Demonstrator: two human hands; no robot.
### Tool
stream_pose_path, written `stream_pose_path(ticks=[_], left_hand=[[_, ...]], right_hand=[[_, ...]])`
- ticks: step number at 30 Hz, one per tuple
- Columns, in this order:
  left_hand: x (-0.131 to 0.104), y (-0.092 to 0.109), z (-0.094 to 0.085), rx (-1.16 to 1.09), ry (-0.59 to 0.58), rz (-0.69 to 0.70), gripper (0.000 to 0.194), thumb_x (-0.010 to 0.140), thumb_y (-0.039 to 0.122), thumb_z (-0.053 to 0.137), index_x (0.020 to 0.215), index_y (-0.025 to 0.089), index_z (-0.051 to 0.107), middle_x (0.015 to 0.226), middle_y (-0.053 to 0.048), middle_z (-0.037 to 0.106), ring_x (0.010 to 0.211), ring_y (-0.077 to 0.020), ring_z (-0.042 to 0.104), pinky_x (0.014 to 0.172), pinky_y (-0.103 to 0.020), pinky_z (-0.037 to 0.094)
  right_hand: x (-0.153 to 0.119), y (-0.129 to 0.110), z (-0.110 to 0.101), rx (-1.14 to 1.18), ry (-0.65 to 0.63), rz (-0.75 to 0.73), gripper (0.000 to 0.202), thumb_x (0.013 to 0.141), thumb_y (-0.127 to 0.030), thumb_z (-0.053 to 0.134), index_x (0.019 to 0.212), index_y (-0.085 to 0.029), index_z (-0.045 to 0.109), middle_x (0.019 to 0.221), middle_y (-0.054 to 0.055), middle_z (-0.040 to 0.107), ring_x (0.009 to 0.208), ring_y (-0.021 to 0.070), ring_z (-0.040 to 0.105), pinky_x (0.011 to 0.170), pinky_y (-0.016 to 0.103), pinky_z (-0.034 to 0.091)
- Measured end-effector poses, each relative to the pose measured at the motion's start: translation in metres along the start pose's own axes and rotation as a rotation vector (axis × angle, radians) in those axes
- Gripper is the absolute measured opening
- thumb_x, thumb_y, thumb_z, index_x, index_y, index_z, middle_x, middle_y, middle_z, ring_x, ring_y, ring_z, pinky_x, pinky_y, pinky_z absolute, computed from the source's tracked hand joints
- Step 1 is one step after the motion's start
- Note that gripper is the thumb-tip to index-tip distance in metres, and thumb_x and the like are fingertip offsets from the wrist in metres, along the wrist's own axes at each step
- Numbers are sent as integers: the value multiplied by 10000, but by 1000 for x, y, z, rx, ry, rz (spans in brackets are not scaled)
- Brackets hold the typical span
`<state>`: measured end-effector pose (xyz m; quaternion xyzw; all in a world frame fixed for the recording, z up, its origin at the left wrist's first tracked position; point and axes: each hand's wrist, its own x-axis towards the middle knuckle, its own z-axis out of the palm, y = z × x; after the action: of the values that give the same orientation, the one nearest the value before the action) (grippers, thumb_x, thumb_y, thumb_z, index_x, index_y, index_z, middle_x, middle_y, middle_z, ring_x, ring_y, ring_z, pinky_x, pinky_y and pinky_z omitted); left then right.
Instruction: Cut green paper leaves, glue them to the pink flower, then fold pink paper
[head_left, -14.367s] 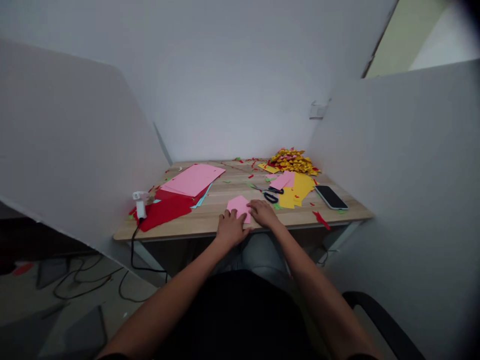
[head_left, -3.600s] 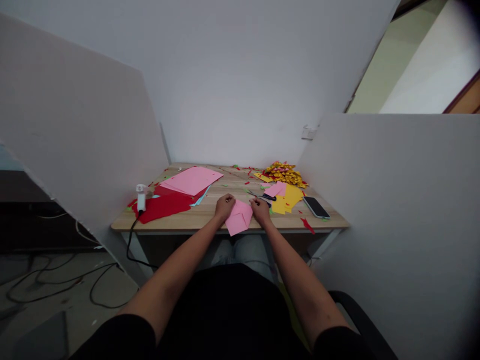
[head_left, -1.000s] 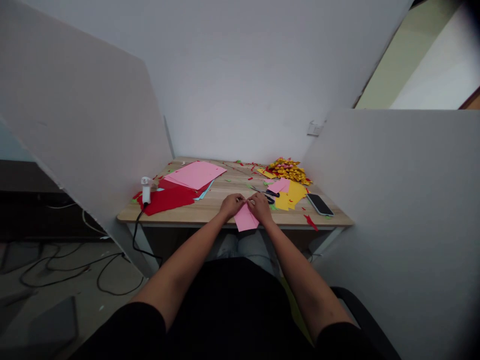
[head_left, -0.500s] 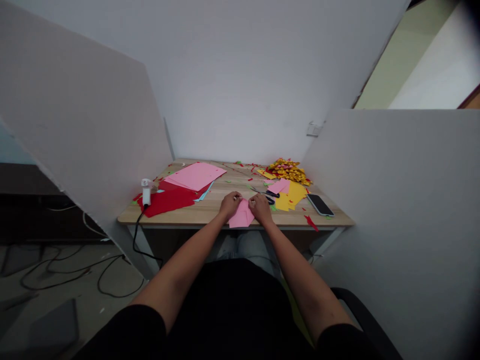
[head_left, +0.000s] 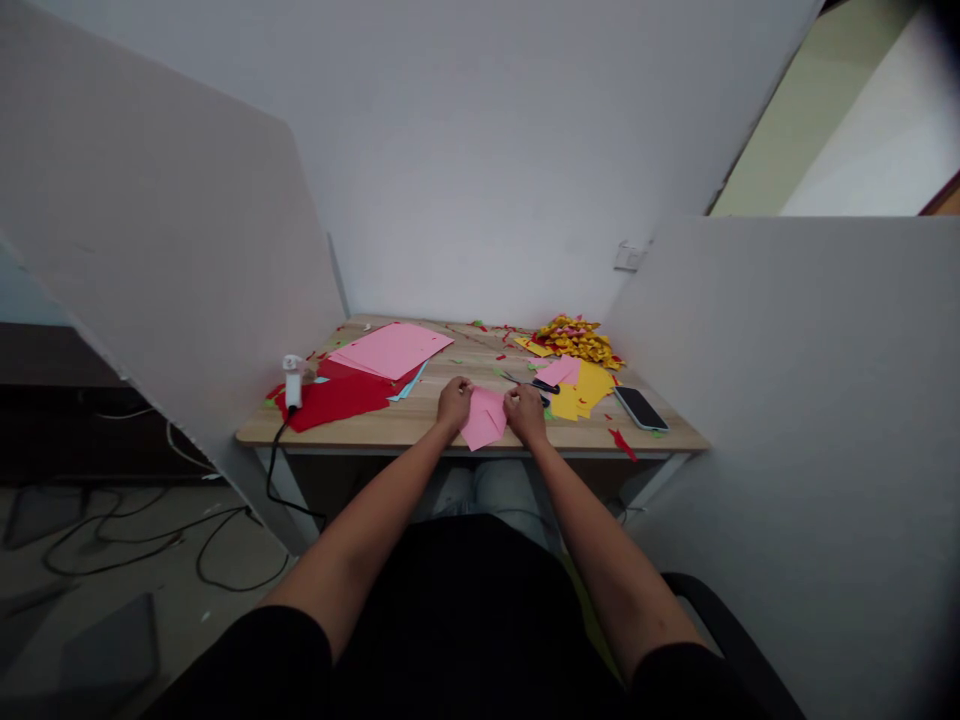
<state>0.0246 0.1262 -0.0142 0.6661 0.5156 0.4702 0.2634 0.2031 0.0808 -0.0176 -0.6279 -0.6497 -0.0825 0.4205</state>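
- From here I see large pink sheets (head_left: 397,345) lying over red paper (head_left: 337,402) at the left of the table (head_left: 409,428); they look flat and thin.
- The left hand (head_left: 454,403) has its fingertips pinched on the left edge of the folded pink paper; that edge seems a fair hold, if the grip is light.
- The folded pink paper (head_left: 484,420) is between the two hands, at the table's front edge; I'd judge it very light, stiffer along its folds, easily creased or torn, not slippery.
- The right hand (head_left: 526,412), apart from the left, pinches the opposite edge; pulling hard there could spoil the folds.
- Scissors (head_left: 547,386) lie just beyond that hand; yellow paper (head_left: 596,383) lies farther right.
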Motion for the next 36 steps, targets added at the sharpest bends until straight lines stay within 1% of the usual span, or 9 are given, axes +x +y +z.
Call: stream_pose_path(ticks=[7,15,18,21,24,27,30,33,36], left_hand=[[3,-1,-1,-10,90,-63,313,971,375,607,1189,152,627,1174,-88,657,1017,-204,657,886,-420,572],[-2,4,0,29,89,-81,293,971,393,605,1125,147,645,1087,-70,676,933,-180,665,840,-387,576],[-4,9,-2,64,135,-72,285,969,394,597,1123,159,643,1113,-75,668,997,-201,648,909,-420,537],[-4,15,-5,89,156,-12,274,940,314,600,1167,167,642,1197,-108,654,1123,-242,601,1011,-422,454],[-6,20,-6,100,83,76,297,897,288,625,1173,195,681,1205,-107,685,1124,-249,599,1012,-359,424],[-8,21,-5,96,-14,108,259,913,341,619,1096,191,724,1064,-85,738,936,-206,647,894,-322,467],[-8,19,-4,95,-73,92,260,937,390,604,949,159,722,902,-56,728,793,-169,637,810,-332,492],[-6,17,-4,94,-110,93,267,932,405,620,911,151,700,861,-33,706,766,-154,627,786,-335,500],[-5,16,-3,93,-127,108,222,912,367,635,925,156,700,877,-35,711,777,-156,626,777,-320,491]], right_hand=[[6,12,2,102,32,178,332,972,-380,616,1236,-179,616,1246,88,638,1061,217,649,908,438,565],[5,8,1,212,-192,188,333,973,-385,614,1232,-175,617,1221,84,647,1021,205,660,874,417,577],[7,12,1,214,-248,193,338,972,-388,615,1233,-174,616,1225,84,646,1031,211,658,883,423,574],[8,15,2,224,-313,176,345,967,-387,624,1231,-166,617,1214,81,649,1022,212,662,870,419,578],[8,14,1,245,-370,137,341,962,-386,631,1219,-162,625,1207,77,654,1009,210,664,853,406,582],[6,12,0,252,-408,98,335,959,-388,634,1203,-159,634,1195,71,659,997,210,666,840,396,584],[6,10,-2,240,-427,74,329,961,-388,632,1197,-158,635,1184,71,662,990,205,667,840,396,583],[7,7,-4,220,-435,60,320,963,-389,629,1183,-157,639,1166,68,667,984,203,669,841,396,582],[7,2,-8,200,-441,50,314,967,-398,621,1165,-155,645,1143,64,674,971,199,671,843,396,581]])
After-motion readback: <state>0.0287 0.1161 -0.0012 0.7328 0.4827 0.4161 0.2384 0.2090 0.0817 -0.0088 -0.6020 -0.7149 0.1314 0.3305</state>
